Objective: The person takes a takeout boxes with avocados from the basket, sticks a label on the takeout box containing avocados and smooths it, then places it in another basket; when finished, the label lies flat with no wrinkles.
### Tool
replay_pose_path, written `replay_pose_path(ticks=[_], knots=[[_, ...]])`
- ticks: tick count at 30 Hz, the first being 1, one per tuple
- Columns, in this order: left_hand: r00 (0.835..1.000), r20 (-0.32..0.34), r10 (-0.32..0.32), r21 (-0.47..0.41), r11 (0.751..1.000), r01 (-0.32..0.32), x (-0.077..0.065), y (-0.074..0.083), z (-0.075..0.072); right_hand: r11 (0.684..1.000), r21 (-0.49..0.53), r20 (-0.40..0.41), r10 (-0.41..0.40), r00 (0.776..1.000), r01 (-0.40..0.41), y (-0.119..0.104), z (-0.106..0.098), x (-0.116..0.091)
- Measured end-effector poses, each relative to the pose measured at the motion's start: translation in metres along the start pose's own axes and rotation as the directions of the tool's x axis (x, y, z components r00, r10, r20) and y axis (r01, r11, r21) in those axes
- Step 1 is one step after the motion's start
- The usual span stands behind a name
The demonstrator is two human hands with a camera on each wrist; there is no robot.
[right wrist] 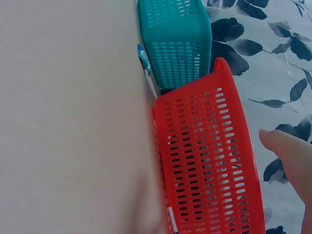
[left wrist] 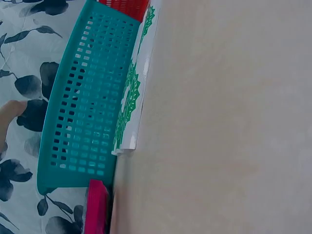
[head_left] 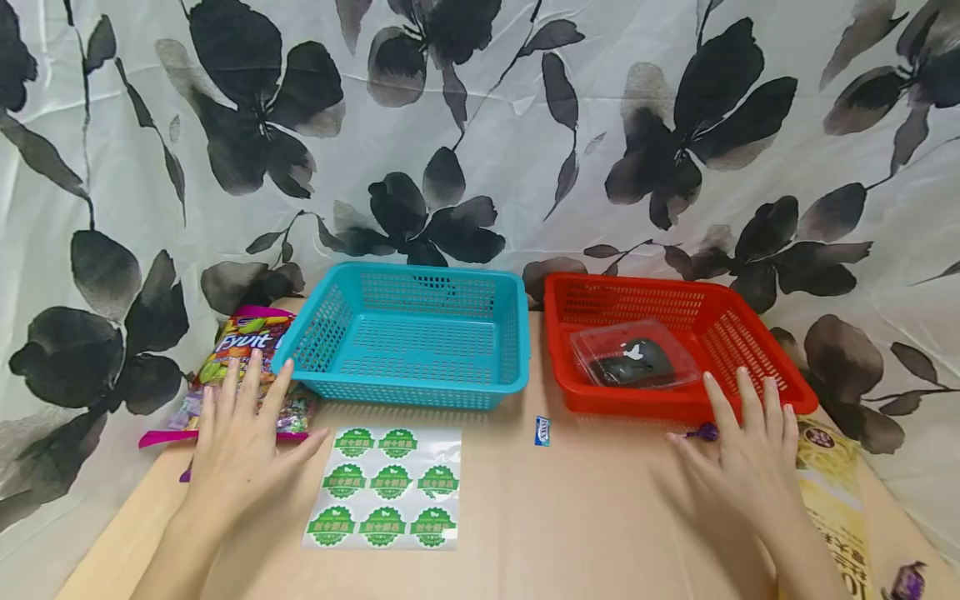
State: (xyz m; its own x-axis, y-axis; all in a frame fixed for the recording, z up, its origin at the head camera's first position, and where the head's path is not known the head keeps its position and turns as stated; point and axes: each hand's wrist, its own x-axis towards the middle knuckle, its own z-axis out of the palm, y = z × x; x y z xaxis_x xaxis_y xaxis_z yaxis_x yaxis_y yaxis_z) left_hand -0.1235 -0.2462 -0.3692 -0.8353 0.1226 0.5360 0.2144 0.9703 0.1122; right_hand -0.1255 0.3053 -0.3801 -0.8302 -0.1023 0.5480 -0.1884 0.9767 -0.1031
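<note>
My left hand [head_left: 242,454] is held with fingers spread in front of a colourful candy bag [head_left: 243,346] and gripping nothing. Just right of that hand lies a sheet of green round stickers [head_left: 390,482]. Fingers likewise spread, my right hand [head_left: 750,458] is by the near right corner of the red basket [head_left: 630,402], holding nothing. A purple-wrapped candy [head_left: 703,432] shows between its thumb and index finger; whether they touch it I cannot tell. Only a thumb [left wrist: 10,114] shows in the left wrist view, and likewise a thumb [right wrist: 287,151] in the right.
A turquoise basket [head_left: 408,393] with nothing visible inside stands left of the red one. The red basket holds a clear plastic box [head_left: 633,354] with a dark item. A small blue packet [head_left: 542,431] lies between. At right are a yellow bag [head_left: 828,475] and another purple candy [head_left: 909,581].
</note>
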Motion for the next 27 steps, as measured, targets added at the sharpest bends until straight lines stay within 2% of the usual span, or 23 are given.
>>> replay_pose_path(ticks=[7,14,22,27], knots=[[1.000,-0.006,0.029,-0.029,0.999,-0.029,0.003,0.007,0.002,0.998,0.063,0.003,-0.005,1.000,0.005,-0.001,0.001,0.009],[0.997,-0.030,0.076,-0.092,0.993,-0.078,0.011,0.017,0.007,0.990,0.132,0.088,0.035,0.995,-0.047,-0.001,0.002,0.021],[0.997,-0.026,0.079,-0.109,0.991,-0.082,0.024,0.038,0.012,0.970,0.239,0.106,0.030,0.994,-0.055,0.006,0.005,0.038],[0.990,-0.052,0.130,-0.132,0.982,-0.136,0.040,0.057,0.013,0.955,0.290,0.129,0.030,0.991,-0.067,0.011,0.006,0.049]])
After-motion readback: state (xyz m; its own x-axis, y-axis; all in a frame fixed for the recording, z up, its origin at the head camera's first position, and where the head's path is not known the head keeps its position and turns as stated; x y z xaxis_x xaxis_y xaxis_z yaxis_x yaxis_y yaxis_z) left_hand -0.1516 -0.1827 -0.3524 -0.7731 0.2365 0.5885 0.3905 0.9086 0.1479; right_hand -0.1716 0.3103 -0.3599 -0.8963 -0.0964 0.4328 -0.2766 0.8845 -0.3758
